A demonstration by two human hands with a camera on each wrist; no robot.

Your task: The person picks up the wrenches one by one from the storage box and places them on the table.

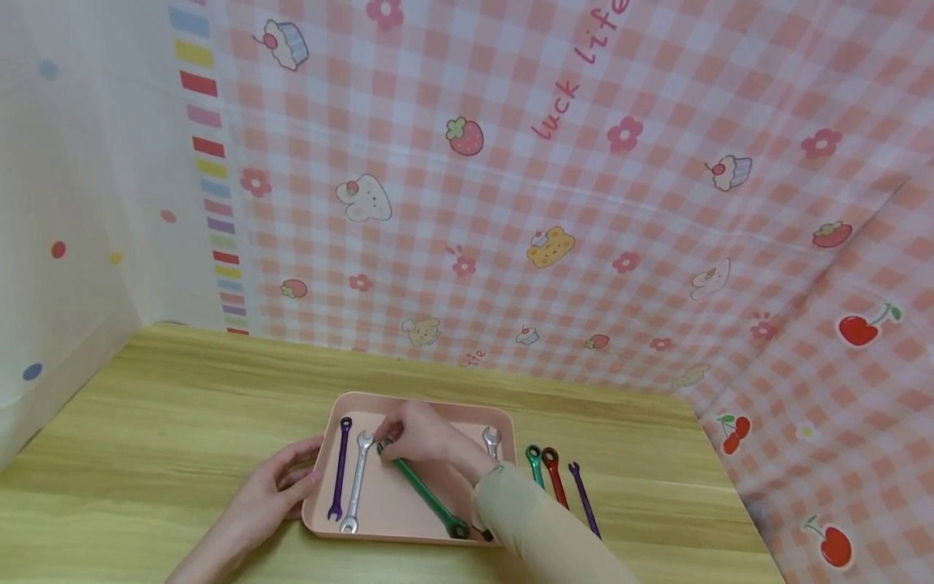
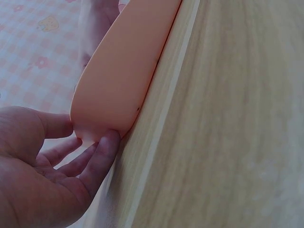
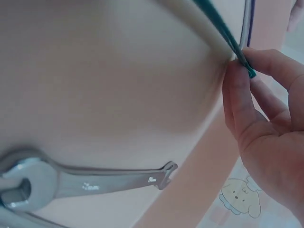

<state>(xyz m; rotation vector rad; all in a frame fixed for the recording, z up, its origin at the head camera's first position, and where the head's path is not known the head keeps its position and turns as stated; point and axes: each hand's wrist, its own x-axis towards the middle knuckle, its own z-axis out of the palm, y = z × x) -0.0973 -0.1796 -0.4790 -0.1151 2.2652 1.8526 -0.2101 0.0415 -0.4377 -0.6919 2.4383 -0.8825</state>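
My left hand [image 1: 272,487] grips the left end of a pink tray [image 1: 394,538]; in the left wrist view its thumb is at the rim and its fingers lie along the outer wall. Over the tray, my right hand [image 1: 417,434] pinches one end of a green wrench [image 1: 423,489] between thumb and fingertips. That wrench slants across the tray, its ring end low near the front wall. To its left lie a silver wrench [image 1: 357,483] and a purple wrench [image 1: 340,470]. Another silver wrench [image 1: 492,440] is at the tray's right, partly hidden by my right sleeve.
Right of the tray, a teal wrench [image 1: 536,464], a red wrench [image 1: 556,478] and a small purple wrench [image 1: 584,499] lie on the wooden table [image 1: 657,487]; my sleeve covers part of some. A checked cloth [image 1: 467,203] hangs behind the table.
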